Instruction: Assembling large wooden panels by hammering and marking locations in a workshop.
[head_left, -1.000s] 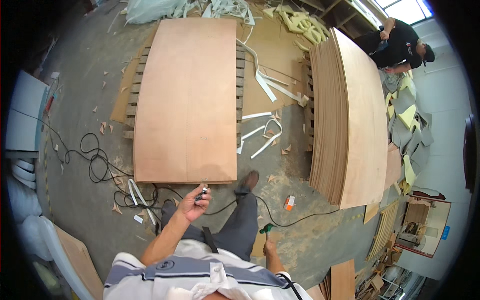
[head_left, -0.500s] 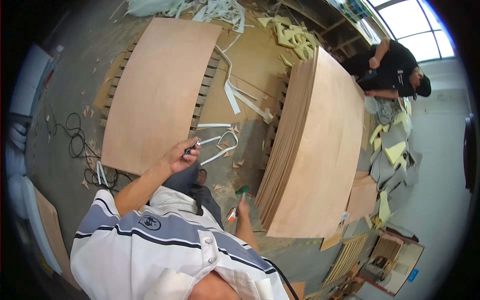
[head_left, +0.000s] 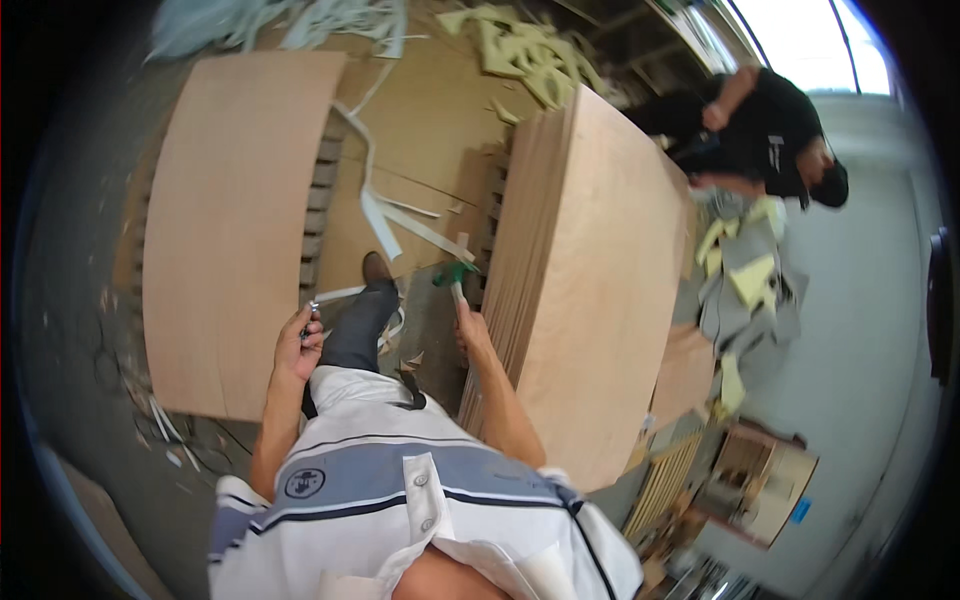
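My left hand (head_left: 296,350) is closed around a small dark and silver metal object (head_left: 313,309) whose kind I cannot make out. It hovers by the right edge of the left plywood sheet (head_left: 235,220), which lies on a slatted pallet. In my right hand (head_left: 470,328), the fingers wrap the pale handle of a green-headed tool (head_left: 456,274), its head pointing forward; blur hides its exact kind. This hand is beside the near left side of a tall stack of plywood sheets (head_left: 610,300).
White strips (head_left: 380,225) lie on brown board (head_left: 420,170) between the two piles. Yellow foam scraps (head_left: 515,50) are heaped at the far side, with grey and yellow offcuts (head_left: 745,280) at right. A person in black (head_left: 765,130) stands beyond the stack.
I have stepped forward between the piles, one shoe now showing ahead. My right hand has risen forward with the green-headed tool; my left still grips the small metal object.
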